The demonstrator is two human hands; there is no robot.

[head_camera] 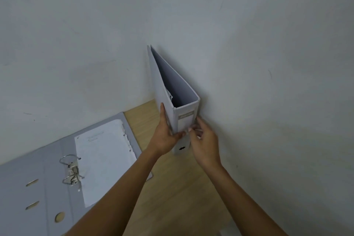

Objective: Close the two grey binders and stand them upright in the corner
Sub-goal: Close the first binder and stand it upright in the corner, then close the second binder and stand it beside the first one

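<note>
Nearest the camera, the open grey binder [57,174] is lying flat along the left edge of the wooden tabletop [178,197], its ring mechanism [71,170] standing open beside a stack of punched paper [104,161]. Further in, the left hand [165,138] and right hand [204,141] are gripping the closed grey binder [183,109] from either side of its spine. This binder is standing upright at the far corner of the tabletop, against the walls [258,63].

— Where's the closed binder [186,119]?
— Upright in the worktop's far corner, spine facing out.
— And the other binder [47,174]?
— Flat, open, along the left edge, rings up, paper inside.
</note>
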